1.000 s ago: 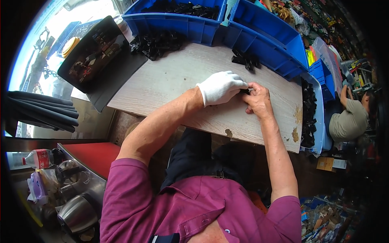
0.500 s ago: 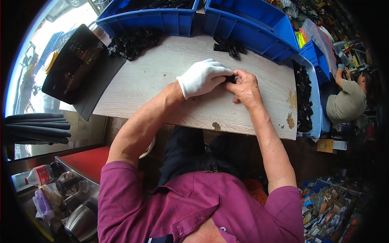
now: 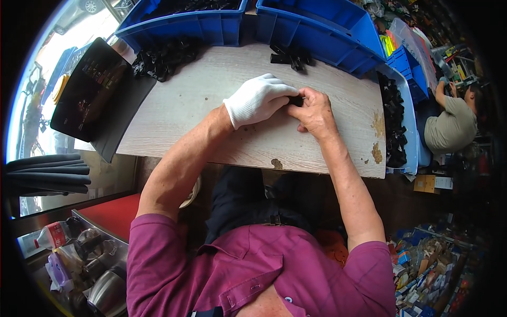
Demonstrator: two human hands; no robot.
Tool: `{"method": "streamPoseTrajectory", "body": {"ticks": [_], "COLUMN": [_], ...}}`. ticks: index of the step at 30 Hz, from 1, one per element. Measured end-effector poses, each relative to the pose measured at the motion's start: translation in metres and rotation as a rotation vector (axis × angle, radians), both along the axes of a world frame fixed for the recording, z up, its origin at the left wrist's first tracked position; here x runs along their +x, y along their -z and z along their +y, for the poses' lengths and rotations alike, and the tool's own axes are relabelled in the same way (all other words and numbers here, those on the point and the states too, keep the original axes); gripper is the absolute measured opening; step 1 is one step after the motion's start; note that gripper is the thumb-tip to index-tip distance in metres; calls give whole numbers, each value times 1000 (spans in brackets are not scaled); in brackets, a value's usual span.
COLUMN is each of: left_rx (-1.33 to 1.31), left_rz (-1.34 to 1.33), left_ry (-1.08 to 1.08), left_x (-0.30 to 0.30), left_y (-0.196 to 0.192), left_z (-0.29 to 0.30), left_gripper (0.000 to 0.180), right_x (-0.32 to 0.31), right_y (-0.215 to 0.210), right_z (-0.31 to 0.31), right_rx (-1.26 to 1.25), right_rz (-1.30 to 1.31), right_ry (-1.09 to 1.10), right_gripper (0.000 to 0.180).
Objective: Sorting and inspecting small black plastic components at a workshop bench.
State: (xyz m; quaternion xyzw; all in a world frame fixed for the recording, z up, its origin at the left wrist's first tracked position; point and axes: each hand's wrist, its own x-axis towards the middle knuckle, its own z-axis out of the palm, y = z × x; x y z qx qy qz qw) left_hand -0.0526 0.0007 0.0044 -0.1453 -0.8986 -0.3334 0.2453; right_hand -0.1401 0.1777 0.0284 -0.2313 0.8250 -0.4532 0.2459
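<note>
Over the middle of the pale wooden table [image 3: 211,79], both hands meet at a small black part [image 3: 297,100]. My left hand [image 3: 260,99], in a white knitted glove, is closed on one side of it. The bare fingers of my right hand [image 3: 315,112] pinch it from the other side, thumb below and index finger above. Most of the part is hidden by the fingers, so its exact kind does not show. Beyond the hands lies a little group of similar black parts [image 3: 293,58]. A larger heap of black parts [image 3: 165,58] is at the far left.
Two blue bins [image 3: 179,30], [image 3: 322,34] line the far edge. A light-blue tray [image 3: 411,124] of black parts stands at the right. On the left is a dark tablet-like panel [image 3: 90,87]. Another person [image 3: 451,127] works at the far right.
Both hands stay together on the black part, with only slight finger movement. The whole view has shifted a little, so the table and bins sit slightly further left and up.
</note>
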Motion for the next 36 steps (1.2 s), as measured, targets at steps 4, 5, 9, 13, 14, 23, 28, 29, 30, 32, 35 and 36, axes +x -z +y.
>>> {"method": "streamPoseTrajectory", "body": {"ticks": [4,5,9,13,14,23,28,29,30,32,35,36], "left_rx": [-19,-19,-86,-298,-314,-275,-172,-176,-169,-133,-74,-67], "left_rz": [8,6,21,113,107,80,47,53,92,151,148,149], "left_ry": [4,6,-3,-60,-72,-154,-284,-290,-286,-274,-270,-284], "left_x": [2,2,3,10,11,16,17,17,17,11,9,10], "left_y": [0,0,2,2,2,0,0,1,3,2,3,6], "left_z": [0,1,2,1,2,7,5,4,5,8,7,3], "left_gripper": [31,31,31,32,33,34,30,30,25,21,21,20], "right_x": [2,2,2,4,3,6,10,11,12,10,7,7], "right_y": [-1,-2,-3,-7,-7,-4,2,2,2,-1,8,8], "right_z": [-1,-1,-1,-3,-3,-4,-5,-5,-6,2,1,-1], "right_rx": [3,11,29,37,38,30,-44,-51,-55,-55,-86,-94], "right_rz": [-10,-26,-26,-40,-53,-25,-35,-24,-18,-13,1,8], "right_ry": [3,6,14,8,12,26,62,87,85,121,155,136], "right_gripper": [28,29,30,29,28,26,28,29,29,32,37,36]}}
